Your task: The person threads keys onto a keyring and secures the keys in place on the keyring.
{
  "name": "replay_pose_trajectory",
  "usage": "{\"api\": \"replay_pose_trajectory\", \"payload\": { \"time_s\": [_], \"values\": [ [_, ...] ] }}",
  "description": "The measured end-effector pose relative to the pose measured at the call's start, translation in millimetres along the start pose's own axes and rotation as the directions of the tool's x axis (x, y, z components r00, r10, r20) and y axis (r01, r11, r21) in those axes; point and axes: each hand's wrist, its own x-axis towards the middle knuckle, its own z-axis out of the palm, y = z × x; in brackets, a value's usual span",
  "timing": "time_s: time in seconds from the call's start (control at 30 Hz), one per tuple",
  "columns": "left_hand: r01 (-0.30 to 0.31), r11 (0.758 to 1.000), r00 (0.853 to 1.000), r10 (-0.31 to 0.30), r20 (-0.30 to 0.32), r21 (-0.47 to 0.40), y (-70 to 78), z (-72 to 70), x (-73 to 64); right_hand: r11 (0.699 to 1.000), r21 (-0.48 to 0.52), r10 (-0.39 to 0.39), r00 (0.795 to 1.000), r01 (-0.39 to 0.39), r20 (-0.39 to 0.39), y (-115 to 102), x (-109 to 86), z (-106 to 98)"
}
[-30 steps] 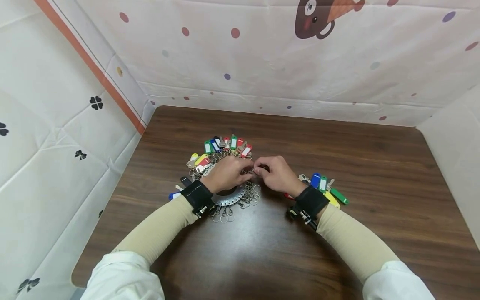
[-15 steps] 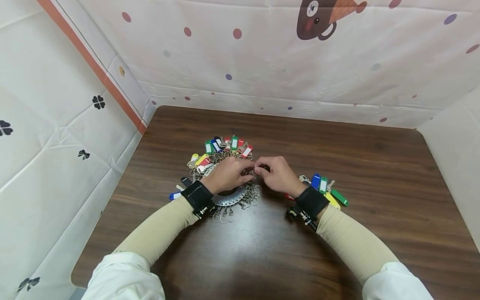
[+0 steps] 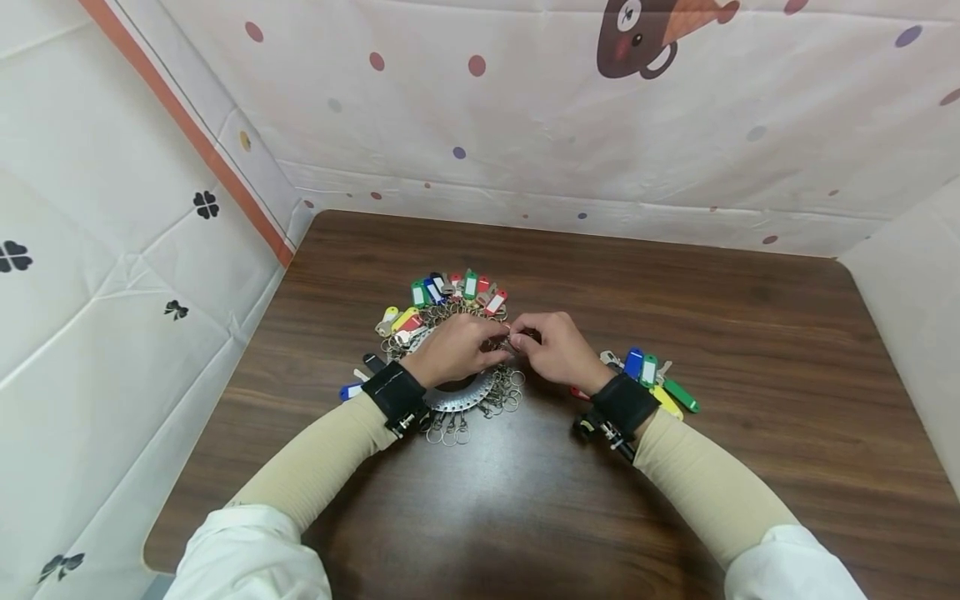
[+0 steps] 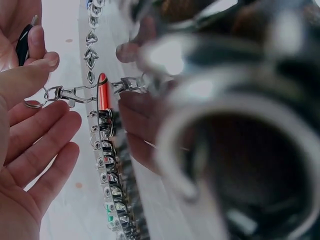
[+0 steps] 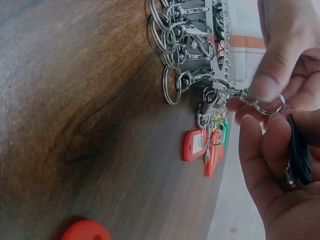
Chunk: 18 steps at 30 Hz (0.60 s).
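Observation:
My left hand (image 3: 457, 346) reaches over a round metal plate (image 3: 450, 402) hung with swivel snap hooks and split rings. In the right wrist view its thumb and fingers pinch the split ring (image 5: 270, 106) of one snap hook (image 5: 235, 92), which is clipped to the plate's edge. Close beside it, my right hand (image 3: 555, 350) holds a black key tag (image 5: 299, 152) with a small metal piece, partly hidden by the fingers, near that ring. The left wrist view shows the same snap hook (image 4: 67, 93) and the black tag (image 4: 23, 46). Whether tag and ring touch is unclear.
Coloured key tags (image 3: 470, 285) with keys fan out around the plate's far and left sides. More tags and keys, including a green tag (image 3: 679, 395), lie by the right wrist. All rests on a brown wooden table (image 3: 750, 333) backed by patterned cloth (image 3: 525, 117).
Both hands stay almost in the same place over the plate's right edge. The head view shifts slightly; otherwise only small finger motion could have occurred.

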Motion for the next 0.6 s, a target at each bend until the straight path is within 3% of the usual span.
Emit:
{"api": "replay_pose_trajectory", "payload": {
  "time_s": [0.27, 0.6],
  "values": [
    [0.001, 1.000, 1.000, -0.001, -0.022, -0.008, 0.0, 0.0, -0.3, 1.000, 0.011, -0.010, 1.000, 0.010, -0.011, -0.1, -0.3, 0.4],
    [0.015, 1.000, 1.000, -0.015, -0.006, -0.009, 0.4, -1.9, 0.0, 0.999, 0.010, -0.042, 0.999, 0.042, 0.006, -0.1, -1.1, 1.1]
  ]
}}
